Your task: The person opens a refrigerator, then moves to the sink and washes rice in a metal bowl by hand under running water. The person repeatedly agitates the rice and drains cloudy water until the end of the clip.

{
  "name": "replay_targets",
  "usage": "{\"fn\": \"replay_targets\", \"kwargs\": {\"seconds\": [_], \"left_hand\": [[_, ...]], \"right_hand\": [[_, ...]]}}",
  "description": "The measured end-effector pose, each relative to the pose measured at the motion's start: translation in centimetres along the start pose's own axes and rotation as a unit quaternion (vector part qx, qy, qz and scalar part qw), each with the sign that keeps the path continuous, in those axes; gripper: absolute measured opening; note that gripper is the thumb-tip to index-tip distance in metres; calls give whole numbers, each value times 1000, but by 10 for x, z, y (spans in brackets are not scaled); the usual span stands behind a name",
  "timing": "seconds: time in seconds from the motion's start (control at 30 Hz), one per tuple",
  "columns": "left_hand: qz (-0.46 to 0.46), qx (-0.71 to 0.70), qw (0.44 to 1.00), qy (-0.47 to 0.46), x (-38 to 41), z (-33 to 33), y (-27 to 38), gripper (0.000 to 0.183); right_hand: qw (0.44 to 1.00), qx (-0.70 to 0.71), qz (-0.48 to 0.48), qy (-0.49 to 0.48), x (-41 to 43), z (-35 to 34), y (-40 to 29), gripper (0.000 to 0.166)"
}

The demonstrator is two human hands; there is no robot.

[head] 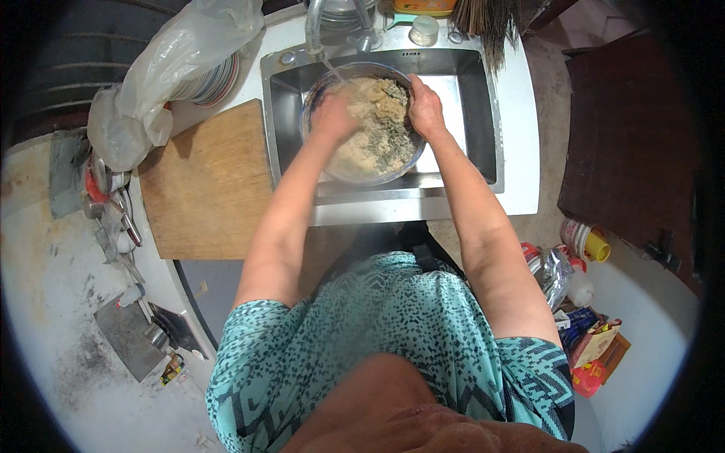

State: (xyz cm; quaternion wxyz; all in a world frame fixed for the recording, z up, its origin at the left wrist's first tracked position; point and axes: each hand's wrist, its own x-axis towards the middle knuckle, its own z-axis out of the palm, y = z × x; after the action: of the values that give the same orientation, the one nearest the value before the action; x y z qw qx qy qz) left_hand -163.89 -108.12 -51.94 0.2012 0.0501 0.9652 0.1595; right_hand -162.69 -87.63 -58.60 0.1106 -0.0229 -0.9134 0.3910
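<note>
A large round bowl [368, 182] with a blue rim sits in the stainless steel sink [481, 124]. Inside it is a pale, crumbly, flour-like mixture [391, 113] with greenish-grey patches. My right hand [426, 107] grips the bowl's right rim, thumb and fingers over the edge. Down in the left part of the bowl, my left hand [335, 116] touches the mixture; it is blurred and its fingertips are hidden. A thin stream, apparently water, falls from the faucet [314, 28] into the bowl near my left hand.
Left of the sink lies a wooden cutting board [209, 187]. Behind it, a plastic bag [175, 62] partly covers stacked plates [212, 82]. A small lidded jar [423, 31] and a whisk broom [490, 28] are at the back right. A dark door [628, 153] stands to the right.
</note>
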Motion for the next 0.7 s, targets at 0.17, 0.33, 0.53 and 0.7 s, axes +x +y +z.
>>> {"fn": "replay_targets", "kwargs": {"seconds": [0.17,0.33,0.53,0.7], "left_hand": [[54,-66,994,-73,22,-10,-16,56],[41,56,982,-173,91,37,-50,52],[-79,-208,949,-221,139,116,-101,57],[-104,-420,868,-242,136,127,-85,57]], "right_hand": [[1000,-7,-14,-5,1,-3,-5,32],[998,-13,-45,35,-3,4,4,33],[999,11,-30,4,-3,-4,-18,32],[999,9,-23,29,-5,-4,-7,34]]}}
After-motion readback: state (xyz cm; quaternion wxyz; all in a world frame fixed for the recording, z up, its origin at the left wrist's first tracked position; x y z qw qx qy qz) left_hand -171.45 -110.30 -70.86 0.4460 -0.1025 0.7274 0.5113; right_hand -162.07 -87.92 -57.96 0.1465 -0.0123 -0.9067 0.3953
